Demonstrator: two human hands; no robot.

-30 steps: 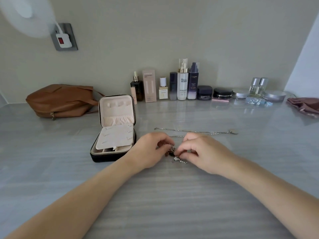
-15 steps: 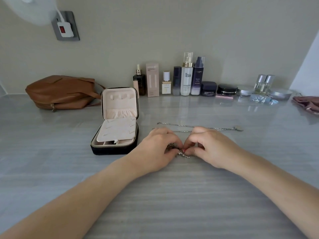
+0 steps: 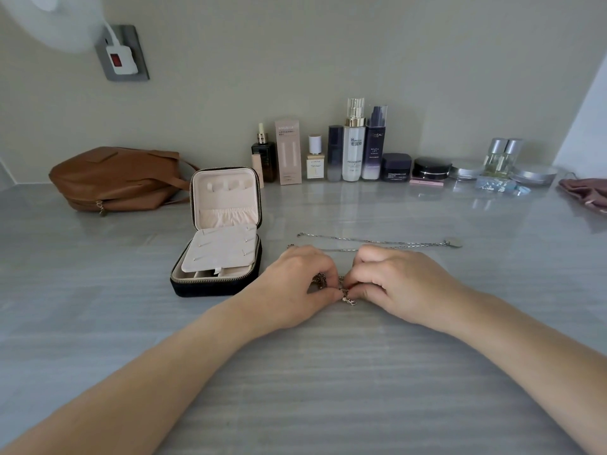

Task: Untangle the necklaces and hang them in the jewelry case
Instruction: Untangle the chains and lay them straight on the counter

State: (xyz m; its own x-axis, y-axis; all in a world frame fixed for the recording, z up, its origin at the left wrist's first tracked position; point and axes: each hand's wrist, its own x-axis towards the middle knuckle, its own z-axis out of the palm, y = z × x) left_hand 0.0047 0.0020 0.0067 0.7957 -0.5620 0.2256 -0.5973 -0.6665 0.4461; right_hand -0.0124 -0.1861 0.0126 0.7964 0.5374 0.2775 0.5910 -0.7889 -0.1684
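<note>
A small tangle of necklace chain (image 3: pixel 341 287) lies on the grey table between my hands. My left hand (image 3: pixel 295 284) pinches its left side and my right hand (image 3: pixel 397 280) pinches its right side, fingertips nearly touching. Much of the tangle is hidden under my fingers. A separate silver necklace (image 3: pixel 377 242) with a round pendant lies stretched out just behind my hands. The jewelry case (image 3: pixel 220 238) stands open to the left of my left hand, dark outside and pink inside, lid upright with hooks at its top.
A brown leather bag (image 3: pixel 118 178) lies at the back left. A row of cosmetic bottles and jars (image 3: pixel 354 149) lines the wall. A mauve pouch (image 3: pixel 588 192) sits at the far right edge. A wall socket (image 3: pixel 123 55) is at the upper left.
My hands have drawn closer together over the tangle, and the pinch has shifted slightly. The camera view has tilted, so everything sits a little higher and to the right in the frame.
</note>
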